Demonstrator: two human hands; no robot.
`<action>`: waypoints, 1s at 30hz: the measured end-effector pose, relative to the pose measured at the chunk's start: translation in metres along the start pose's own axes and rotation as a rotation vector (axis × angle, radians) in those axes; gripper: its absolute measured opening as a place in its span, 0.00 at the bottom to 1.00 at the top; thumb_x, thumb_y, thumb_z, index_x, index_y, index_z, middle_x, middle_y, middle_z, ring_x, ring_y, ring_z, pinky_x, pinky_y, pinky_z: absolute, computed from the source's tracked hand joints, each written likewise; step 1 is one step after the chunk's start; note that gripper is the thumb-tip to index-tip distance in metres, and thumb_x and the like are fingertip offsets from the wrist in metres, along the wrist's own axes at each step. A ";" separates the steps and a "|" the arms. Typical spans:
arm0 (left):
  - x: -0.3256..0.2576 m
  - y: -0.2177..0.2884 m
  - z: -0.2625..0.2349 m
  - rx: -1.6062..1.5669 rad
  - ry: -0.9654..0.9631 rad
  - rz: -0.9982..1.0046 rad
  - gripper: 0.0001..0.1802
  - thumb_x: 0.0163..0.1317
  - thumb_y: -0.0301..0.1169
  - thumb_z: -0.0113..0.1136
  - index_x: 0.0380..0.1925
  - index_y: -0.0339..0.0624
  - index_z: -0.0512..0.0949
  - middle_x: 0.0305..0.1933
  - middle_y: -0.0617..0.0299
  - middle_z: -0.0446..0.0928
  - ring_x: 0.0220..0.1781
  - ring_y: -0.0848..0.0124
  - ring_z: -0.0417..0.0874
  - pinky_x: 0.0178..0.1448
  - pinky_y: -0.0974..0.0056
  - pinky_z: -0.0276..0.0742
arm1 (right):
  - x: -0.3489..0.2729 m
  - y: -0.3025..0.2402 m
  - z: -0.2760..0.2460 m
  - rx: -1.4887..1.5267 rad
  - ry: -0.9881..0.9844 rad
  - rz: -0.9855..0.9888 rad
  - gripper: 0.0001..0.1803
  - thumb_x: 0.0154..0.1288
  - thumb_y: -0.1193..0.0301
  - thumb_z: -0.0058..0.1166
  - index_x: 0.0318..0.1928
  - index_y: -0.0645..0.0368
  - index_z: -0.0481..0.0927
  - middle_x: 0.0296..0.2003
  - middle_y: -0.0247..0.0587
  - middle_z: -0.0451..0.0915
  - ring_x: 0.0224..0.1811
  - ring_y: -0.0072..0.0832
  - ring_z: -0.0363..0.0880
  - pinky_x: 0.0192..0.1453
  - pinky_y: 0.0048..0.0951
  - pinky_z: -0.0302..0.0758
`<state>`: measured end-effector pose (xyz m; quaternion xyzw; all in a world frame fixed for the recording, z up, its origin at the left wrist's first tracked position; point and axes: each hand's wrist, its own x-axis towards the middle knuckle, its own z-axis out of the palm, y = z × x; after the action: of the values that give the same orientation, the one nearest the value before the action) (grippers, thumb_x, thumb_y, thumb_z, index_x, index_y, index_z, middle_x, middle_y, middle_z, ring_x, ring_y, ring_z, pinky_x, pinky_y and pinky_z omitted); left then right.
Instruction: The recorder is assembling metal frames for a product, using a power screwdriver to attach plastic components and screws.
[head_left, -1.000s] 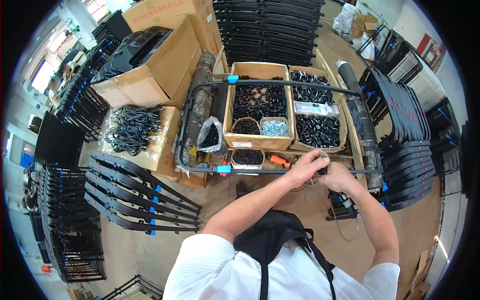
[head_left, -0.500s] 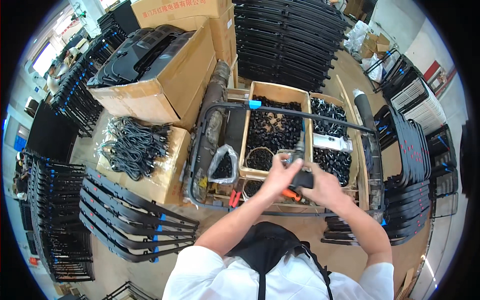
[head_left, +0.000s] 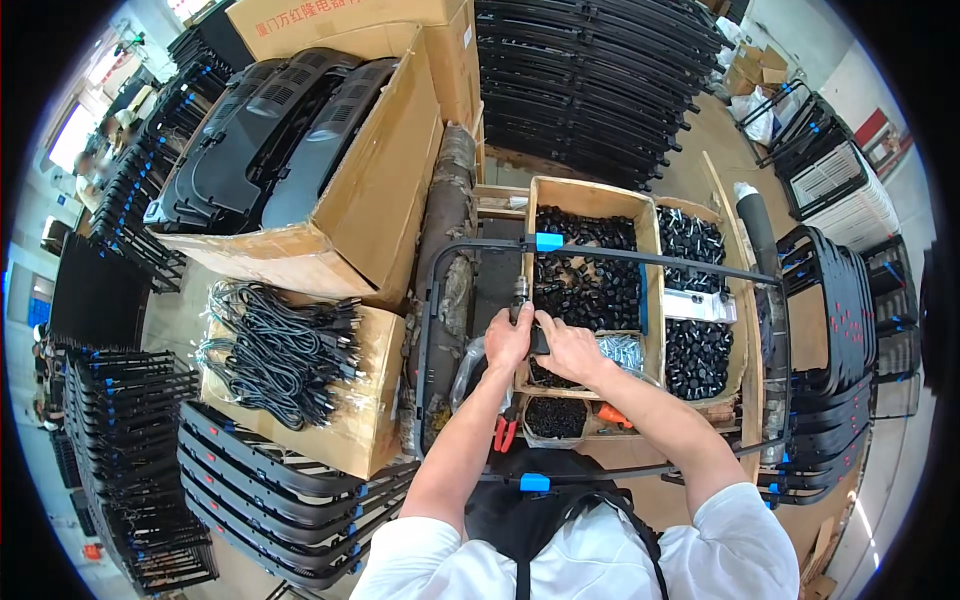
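My left hand (head_left: 508, 340) is closed around what looks like a cordless drill, its metal chuck (head_left: 520, 290) pointing away from me. My right hand (head_left: 572, 354) is on the dark rear part of the drill (head_left: 540, 342), with fingers bent against it; its palm side is hidden. Both hands are above the left edge of a wooden crate (head_left: 592, 190) holding black plastic knobs (head_left: 590, 285). Around them lies a black rounded tube frame (head_left: 660, 259) with blue clips (head_left: 549, 242). Silver screws (head_left: 620, 350) lie just beyond my right wrist.
Red-handled pliers (head_left: 505, 434), a bowl of small black parts (head_left: 555, 418) and an orange-handled tool (head_left: 615, 415) lie nearer me. To the left are a cardboard box of black panels (head_left: 370, 190) and coiled cables (head_left: 285, 350). Stacked frames (head_left: 825, 320) stand at right.
Both hands and the drill have moved left across the crate, to its left edge. The silver screws now show beside my right wrist. The whole view has shifted slightly.
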<state>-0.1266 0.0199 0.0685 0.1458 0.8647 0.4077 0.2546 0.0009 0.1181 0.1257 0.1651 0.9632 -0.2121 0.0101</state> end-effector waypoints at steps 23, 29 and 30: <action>0.015 0.027 0.002 0.136 -0.113 0.015 0.42 0.75 0.63 0.54 0.64 0.30 0.71 0.56 0.29 0.83 0.61 0.35 0.84 0.66 0.41 0.78 | 0.013 0.030 0.005 0.175 -0.067 0.072 0.54 0.63 0.44 0.69 0.76 0.64 0.59 0.43 0.68 0.87 0.47 0.60 0.89 0.51 0.54 0.84; 0.016 0.034 0.001 0.182 -0.112 0.013 0.41 0.75 0.61 0.54 0.66 0.30 0.70 0.57 0.30 0.83 0.61 0.36 0.85 0.65 0.41 0.79 | 0.015 0.033 0.006 0.185 -0.079 0.080 0.55 0.64 0.42 0.68 0.78 0.64 0.58 0.48 0.68 0.86 0.48 0.60 0.88 0.53 0.54 0.84; 0.016 0.035 0.001 0.185 -0.106 0.019 0.41 0.75 0.61 0.54 0.66 0.30 0.70 0.58 0.30 0.83 0.61 0.36 0.85 0.65 0.41 0.79 | 0.015 0.033 0.007 0.193 -0.043 0.051 0.51 0.64 0.45 0.69 0.76 0.63 0.61 0.52 0.64 0.85 0.51 0.58 0.87 0.54 0.53 0.84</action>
<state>-0.1380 0.0502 0.0901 0.1979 0.8826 0.3204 0.2815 -0.0029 0.1484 0.1046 0.1850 0.9333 -0.3071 0.0201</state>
